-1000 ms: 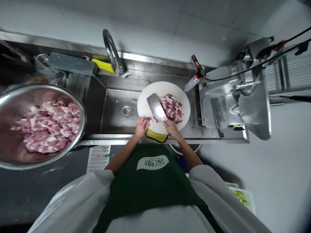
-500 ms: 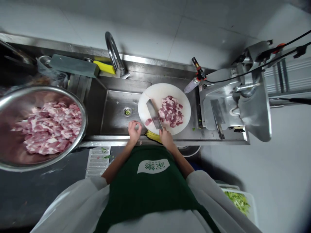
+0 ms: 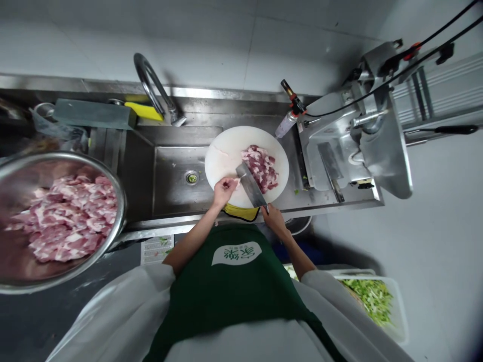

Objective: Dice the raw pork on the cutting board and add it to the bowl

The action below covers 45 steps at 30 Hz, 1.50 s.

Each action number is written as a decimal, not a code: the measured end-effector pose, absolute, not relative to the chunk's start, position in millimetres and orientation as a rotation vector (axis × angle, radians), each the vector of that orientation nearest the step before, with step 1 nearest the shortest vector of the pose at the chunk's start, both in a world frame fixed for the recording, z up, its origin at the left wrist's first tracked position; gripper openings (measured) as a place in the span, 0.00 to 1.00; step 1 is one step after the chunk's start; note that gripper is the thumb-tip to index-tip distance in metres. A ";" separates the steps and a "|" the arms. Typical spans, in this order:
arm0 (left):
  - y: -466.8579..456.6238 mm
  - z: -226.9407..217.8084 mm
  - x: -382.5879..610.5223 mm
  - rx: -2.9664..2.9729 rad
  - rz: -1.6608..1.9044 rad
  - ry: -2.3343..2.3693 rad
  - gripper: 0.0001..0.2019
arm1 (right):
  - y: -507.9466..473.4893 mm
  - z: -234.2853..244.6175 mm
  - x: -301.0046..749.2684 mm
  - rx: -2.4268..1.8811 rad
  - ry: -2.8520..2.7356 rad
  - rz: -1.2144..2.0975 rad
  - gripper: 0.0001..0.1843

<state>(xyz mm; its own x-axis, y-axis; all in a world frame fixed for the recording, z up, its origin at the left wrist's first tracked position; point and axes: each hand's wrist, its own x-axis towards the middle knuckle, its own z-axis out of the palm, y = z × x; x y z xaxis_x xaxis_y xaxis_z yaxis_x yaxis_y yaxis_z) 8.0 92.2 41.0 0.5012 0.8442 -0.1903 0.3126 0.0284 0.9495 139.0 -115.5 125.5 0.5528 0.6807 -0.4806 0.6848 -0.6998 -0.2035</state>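
Note:
My right hand [image 3: 273,218] grips the handle of a cleaver [image 3: 251,186], whose broad blade lies over the round white cutting board [image 3: 222,146]. Pinched in my left hand [image 3: 224,191] is a piece of meat [image 3: 236,182], close to the blade's far end. A heap of cut meat [image 3: 260,163] rests on the board, just right of the blade. Under the board's near edge a folded yellow cloth [image 3: 241,212] sticks out. The board sits over the right part of the steel sink [image 3: 177,186].
A big steel bowl [image 3: 123,201] of raw meat stands at left. Behind the sink rise a faucet [image 3: 151,83] and a blowtorch [image 3: 289,118]. At right are a slicer [image 3: 388,146] and a second cleaver [image 3: 330,168]. A tub of cut greens [image 3: 372,299] sits below right.
My left hand has moved from the sink's front edge onto the board and now pinches meat at the blade. The cleaver has shifted slightly right and nearer. The view has turned somewhat.

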 end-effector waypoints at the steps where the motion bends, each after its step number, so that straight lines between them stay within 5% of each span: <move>1: 94.7 43.1 8.5 1.602 0.524 1.103 0.19 | -114.2 126.5 137.6 2.761 1.206 -0.852 0.15; 6: 103.4 52.5 -24.1 1.951 0.300 1.439 0.26 | -106.3 140.5 130.3 2.718 1.145 -0.894 0.16; 13: 94.9 65.3 -80.2 1.833 0.984 1.512 0.16 | -72.4 181.4 102.8 2.895 1.351 -0.651 0.21; 17: 83.8 64.9 -81.0 1.850 1.167 1.488 0.12 | -42.5 167.1 81.8 2.927 1.400 -0.631 0.22; 26: 72.1 27.5 -21.7 2.204 0.663 0.834 0.06 | -25.5 128.1 85.3 2.662 1.351 -0.915 0.19; 37: 90.9 22.3 -47.4 2.442 0.506 0.553 0.10 | -20.6 104.4 188.6 3.130 1.199 -0.976 0.17; 40: 81.8 24.2 -23.4 2.382 0.578 0.733 0.14 | -60.8 108.5 221.7 3.500 0.995 -1.047 0.18; 45: 63.4 34.6 49.5 2.446 0.488 0.731 0.41 | -139.1 97.3 260.3 3.844 0.335 -1.477 0.28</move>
